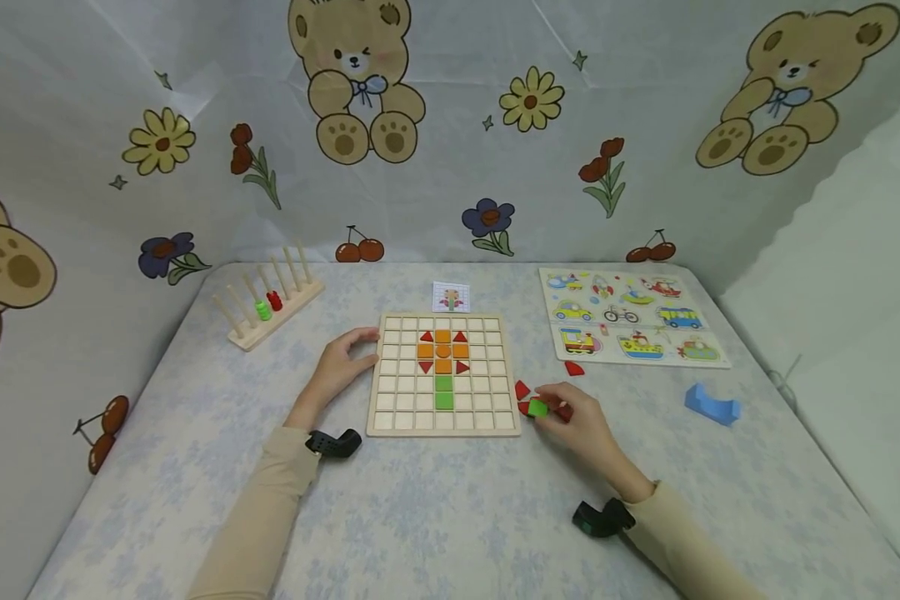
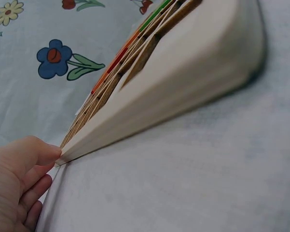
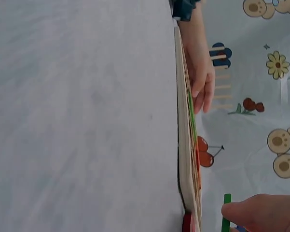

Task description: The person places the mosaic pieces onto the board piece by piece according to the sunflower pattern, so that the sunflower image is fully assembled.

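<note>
A wooden grid board (image 1: 401,421) lies flat in the middle of the table, with orange, red and green pieces in some cells. My left hand (image 1: 337,367) rests against its left side, thumb and fingertips touching the rim in the left wrist view. Just right of the board, my right hand (image 1: 581,421) holds a green square tile (image 1: 537,408) between thumb and fingers. The right wrist view shows this tile edge-on, with the thumb (image 3: 260,212) pressed to it. Several red pieces (image 1: 522,389) lie under and beside the right hand, partly hidden by it.
A small patterned card (image 1: 451,297) lies behind the board. At the back left stands a wooden peg rack (image 1: 281,321) with green and red beads. A vehicle picture puzzle (image 1: 637,317), a red piece (image 1: 574,367) and a blue curved block (image 1: 712,405) are on the right.
</note>
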`<state>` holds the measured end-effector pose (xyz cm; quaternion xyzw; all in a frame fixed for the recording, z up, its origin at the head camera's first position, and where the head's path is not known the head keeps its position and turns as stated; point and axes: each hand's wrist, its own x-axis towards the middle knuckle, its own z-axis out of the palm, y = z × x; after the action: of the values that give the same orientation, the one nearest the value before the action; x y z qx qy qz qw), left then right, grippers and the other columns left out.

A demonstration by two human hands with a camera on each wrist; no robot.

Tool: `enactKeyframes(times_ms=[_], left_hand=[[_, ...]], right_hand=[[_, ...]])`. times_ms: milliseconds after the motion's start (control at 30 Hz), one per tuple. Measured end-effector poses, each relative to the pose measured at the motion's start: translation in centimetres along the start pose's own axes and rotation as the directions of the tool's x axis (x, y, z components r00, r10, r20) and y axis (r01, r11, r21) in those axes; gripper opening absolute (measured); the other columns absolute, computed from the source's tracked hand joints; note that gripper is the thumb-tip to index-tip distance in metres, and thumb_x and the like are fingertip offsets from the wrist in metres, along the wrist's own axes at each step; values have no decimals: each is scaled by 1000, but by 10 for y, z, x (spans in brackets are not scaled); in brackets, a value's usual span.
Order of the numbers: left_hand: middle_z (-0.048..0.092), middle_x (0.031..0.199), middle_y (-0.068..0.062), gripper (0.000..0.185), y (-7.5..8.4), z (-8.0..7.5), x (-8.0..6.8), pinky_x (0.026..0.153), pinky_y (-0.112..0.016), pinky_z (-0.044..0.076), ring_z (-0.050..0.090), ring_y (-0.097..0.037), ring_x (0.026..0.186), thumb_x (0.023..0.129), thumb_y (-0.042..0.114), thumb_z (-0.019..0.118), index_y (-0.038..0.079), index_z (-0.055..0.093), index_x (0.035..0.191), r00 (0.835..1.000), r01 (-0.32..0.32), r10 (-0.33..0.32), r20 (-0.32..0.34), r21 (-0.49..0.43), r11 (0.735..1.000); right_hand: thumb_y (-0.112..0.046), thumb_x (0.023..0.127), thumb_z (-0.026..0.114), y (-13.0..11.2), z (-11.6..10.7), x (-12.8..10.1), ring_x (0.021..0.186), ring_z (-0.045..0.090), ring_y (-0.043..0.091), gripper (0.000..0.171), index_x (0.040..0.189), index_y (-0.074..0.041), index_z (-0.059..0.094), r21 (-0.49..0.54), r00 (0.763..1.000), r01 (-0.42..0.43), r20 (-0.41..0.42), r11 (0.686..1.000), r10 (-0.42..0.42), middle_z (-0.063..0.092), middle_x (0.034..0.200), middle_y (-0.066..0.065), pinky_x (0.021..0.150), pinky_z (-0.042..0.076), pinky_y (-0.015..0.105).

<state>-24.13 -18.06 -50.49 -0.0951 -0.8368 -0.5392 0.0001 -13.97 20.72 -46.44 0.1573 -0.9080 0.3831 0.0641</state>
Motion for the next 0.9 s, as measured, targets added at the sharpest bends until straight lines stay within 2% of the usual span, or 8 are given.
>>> enactKeyframes(times_ms=[100, 200, 367, 400, 500, 700, 900], left_hand=[[60, 128, -12, 47, 0, -1, 0, 115, -46, 31, 47, -27, 130, 88, 16, 69, 11, 55, 133, 1000, -6, 6, 0, 1, 1000], [60, 128, -12, 47, -1, -1, 0, 114, -46, 31, 48, -27, 130, 88, 16, 69, 10, 55, 132, 1000, -10, 10, 1, -4, 1000], [58, 129, -16, 48, 1, -1, 1, 115, -48, 29, 46, -30, 130, 88, 13, 67, 7, 53, 134, 1000, 2, -2, 0, -22, 1000], [58, 129, -18, 48, 6, -1, -1, 115, -49, 29, 46, -31, 130, 89, 11, 67, 5, 52, 134, 1000, 3, -3, 5, -22, 1000], [58, 130, -17, 47, 7, -2, -2, 115, -47, 30, 46, -30, 130, 89, 11, 66, 5, 53, 134, 1000, 3, -3, 8, -22, 1000], [59, 128, -12, 46, 0, -1, 0, 115, -45, 31, 47, -27, 130, 88, 15, 68, 10, 55, 132, 1000, -8, 8, 2, -17, 1000], [60, 128, -12, 46, -2, -1, 1, 114, -46, 32, 48, -27, 129, 88, 15, 68, 10, 55, 132, 1000, -10, 10, 1, -7, 1000]], right_hand=[[3, 75, 75, -15, 12, 8, 85, 61, 22, 34, 108, 1, 66, 59, 1000, 13, 22, 998, -14, 68, 98, 11, 72, 54, 30], [1, 76, 75, -34, 28, 15, 88, 62, 23, 33, 109, 0, 67, 106, 996, 26, 87, 994, -36, 68, 100, 11, 74, 55, 32], [-1, 78, 72, -55, 56, 26, 97, 64, 22, 35, 113, -1, 65, 146, 974, 77, 201, 986, -106, 68, 106, 10, 84, 55, 33], [-1, 78, 72, -58, 61, 28, 98, 64, 22, 36, 113, 0, 65, 153, 969, 83, 219, 985, -116, 68, 106, 10, 84, 55, 33], [-1, 78, 73, -63, 71, 34, 97, 64, 21, 37, 114, 0, 65, 155, 958, 94, 255, 983, -131, 68, 106, 10, 82, 54, 28], [-4, 77, 75, -65, 78, 37, 98, 61, 19, 36, 112, -3, 67, 99, 958, 119, 251, 988, -141, 69, 105, 6, 81, 51, 25], [-7, 78, 76, -62, 81, 36, 95, 62, 20, 34, 111, -3, 67, 152, 961, 120, 231, 981, -153, 69, 103, 8, 76, 50, 23]])
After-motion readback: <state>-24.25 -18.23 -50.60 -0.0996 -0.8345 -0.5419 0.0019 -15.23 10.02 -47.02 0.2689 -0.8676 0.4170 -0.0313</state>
